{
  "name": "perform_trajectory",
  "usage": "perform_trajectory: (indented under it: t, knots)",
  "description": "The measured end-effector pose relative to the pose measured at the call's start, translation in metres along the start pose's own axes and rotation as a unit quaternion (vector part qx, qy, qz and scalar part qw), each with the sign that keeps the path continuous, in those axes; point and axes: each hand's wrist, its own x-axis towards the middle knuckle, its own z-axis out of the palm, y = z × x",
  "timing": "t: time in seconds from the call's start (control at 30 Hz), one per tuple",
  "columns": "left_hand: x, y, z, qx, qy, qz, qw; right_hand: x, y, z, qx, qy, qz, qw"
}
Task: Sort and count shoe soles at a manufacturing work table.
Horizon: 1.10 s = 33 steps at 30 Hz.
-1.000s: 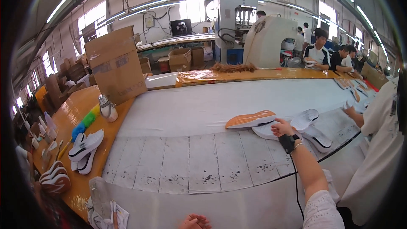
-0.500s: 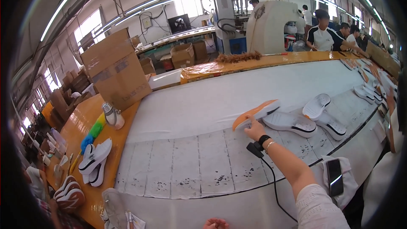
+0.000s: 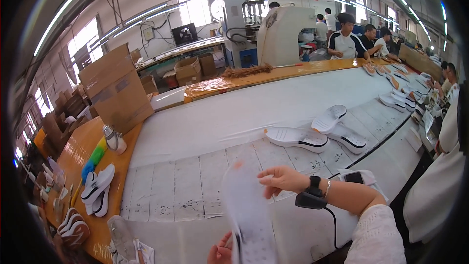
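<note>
A white shoe sole (image 3: 249, 210), blurred by motion, stands raised at the lower middle, an orange patch near its upper end. My left hand (image 3: 221, 253) is at its lower left edge, fingers closed on it, partly cut off by the frame. My right hand (image 3: 286, 180) is beside the upper right edge, fingers bent but apart, and it appears to have no grip on the sole. The wrist wears a black band (image 3: 315, 186) with a black corded device (image 3: 311, 201). Beyond lie more white soles: one flat (image 3: 296, 137), another (image 3: 330, 119) resting on a third (image 3: 348, 138).
Further soles (image 3: 393, 100) line the worktable's right side, where co-workers (image 3: 348, 41) stand. To the left are stacked soles (image 3: 98, 188), a flask (image 3: 114, 139), a colourful duster (image 3: 94, 156) and a cardboard box (image 3: 117, 90). A phone (image 3: 353, 178) lies on white cloth at right.
My right hand has brought the sole from beside the others back toward me, and its fingers have loosened. My left hand has come up to the sole. The view has shifted right.
</note>
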Motion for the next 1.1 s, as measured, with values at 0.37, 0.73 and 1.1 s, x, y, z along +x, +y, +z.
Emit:
perform_trajectory:
  t: [0.37, 0.73, 1.1]
  knots:
    - [0.004, -0.01, -0.019, 0.003, -0.131, -0.025, 0.991, 0.072, 0.122, -0.26, -0.135, 0.65, -0.014, 0.748]
    - [0.008, -0.006, 0.002, 0.02, -0.164, -0.034, 0.986, 0.066, 0.182, -0.296, -0.054, 0.544, 0.063, 0.835]
    - [0.024, -0.011, -0.022, -0.047, -0.238, -0.059, 0.968, 0.054, 0.131, -0.142, 0.185, 0.289, 0.037, 0.938]
